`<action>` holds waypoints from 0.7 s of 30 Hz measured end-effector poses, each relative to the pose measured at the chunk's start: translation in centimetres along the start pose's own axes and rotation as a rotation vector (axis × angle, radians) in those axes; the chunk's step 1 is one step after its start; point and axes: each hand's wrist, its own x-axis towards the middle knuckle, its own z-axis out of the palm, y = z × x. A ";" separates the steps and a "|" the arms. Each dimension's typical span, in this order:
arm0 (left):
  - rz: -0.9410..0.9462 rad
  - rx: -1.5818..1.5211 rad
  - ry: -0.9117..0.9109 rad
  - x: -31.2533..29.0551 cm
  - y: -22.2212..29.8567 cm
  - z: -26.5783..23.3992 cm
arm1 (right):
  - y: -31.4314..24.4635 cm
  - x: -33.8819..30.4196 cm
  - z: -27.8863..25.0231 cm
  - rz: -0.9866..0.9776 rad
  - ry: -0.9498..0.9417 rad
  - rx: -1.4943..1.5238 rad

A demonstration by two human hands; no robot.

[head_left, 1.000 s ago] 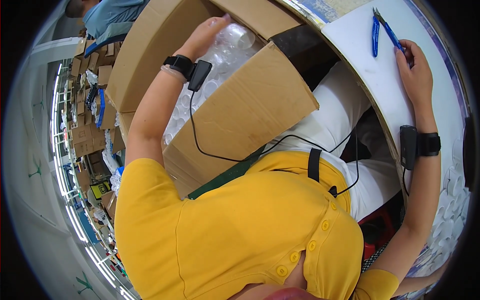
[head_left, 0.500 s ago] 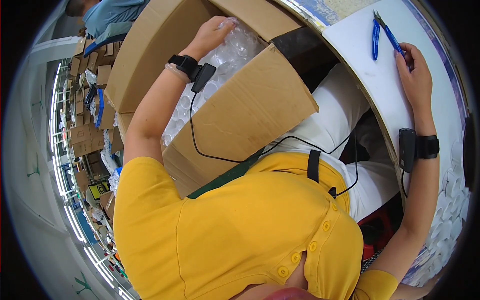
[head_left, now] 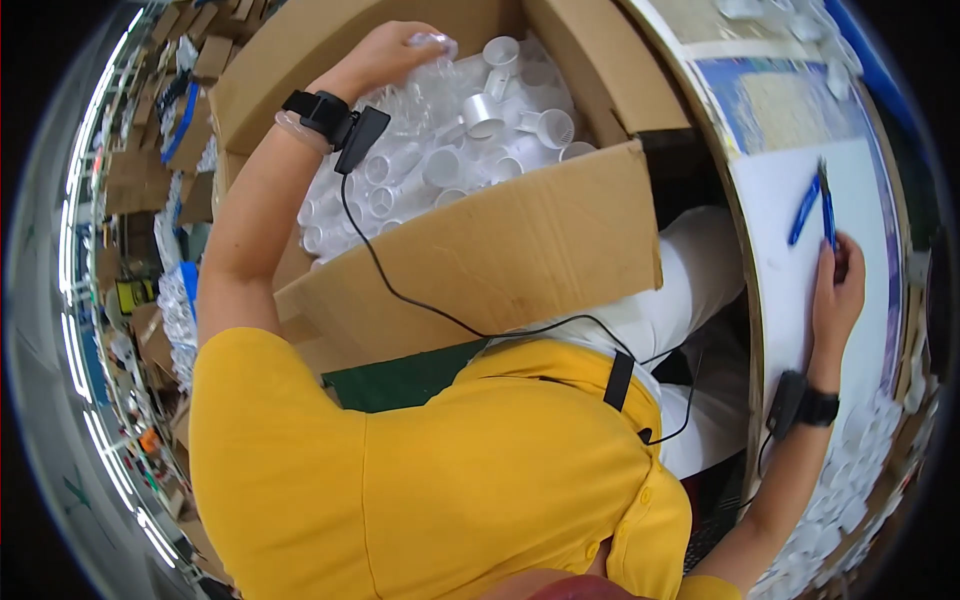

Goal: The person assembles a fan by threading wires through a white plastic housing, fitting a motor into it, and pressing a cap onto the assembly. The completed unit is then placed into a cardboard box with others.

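Note:
My left hand (head_left: 378, 58) is closed on a crumpled clear plastic bag (head_left: 412, 100) over the cardboard box (head_left: 475, 245), its fingertips gripping a bunched edge. Under and beside the bag lie several white plastic measuring scoops (head_left: 442, 167), heaped loosely with their cups turned various ways. On the white tabletop at the right, my right hand (head_left: 838, 290) has its fingers curled at the end of one handle of the blue-handled nippers (head_left: 828, 215). The nippers lie flat with handles spread and jaws pointing away from me.
A white sheet (head_left: 770, 200) covers part of the table. More white plastic pieces (head_left: 845, 490) are heaped near my right forearm, and others sit at the table's far end. A black cable (head_left: 440, 312) runs from my left wrist device across the box flap. Stacked cartons (head_left: 140, 180) stand at the left.
The view has shifted, so more of the box interior shows. My left hand has drawn the clear bag aside, uncovering more scoops. My right hand stays at the nippers, whose handles sit closer together.

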 end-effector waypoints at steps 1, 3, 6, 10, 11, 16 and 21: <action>-0.025 -0.019 0.011 -0.5 -1.2 0.5 | 0.0 0.0 -0.1 0.031 -0.007 0.050; 0.199 -0.053 0.036 -1.0 -2.8 1.9 | -0.1 -0.1 -0.6 0.047 -0.034 -0.008; 0.303 -0.006 -0.033 -1.4 -5.7 3.3 | -0.2 0.1 -0.9 0.080 -0.059 -0.073; 0.245 0.173 -0.245 -1.4 -6.8 4.9 | -0.5 0.4 -0.8 0.097 -0.062 -0.091; 0.173 0.226 -0.278 -1.7 -6.2 5.4 | -0.7 0.3 -0.8 0.101 -0.050 -0.084; 0.278 0.191 -0.339 -2.9 -5.7 8.1 | -1.3 0.3 -0.9 0.098 -0.037 -0.039; 0.182 0.565 -0.450 -2.1 -5.3 9.9 | -1.3 0.3 -0.9 0.092 -0.039 -0.014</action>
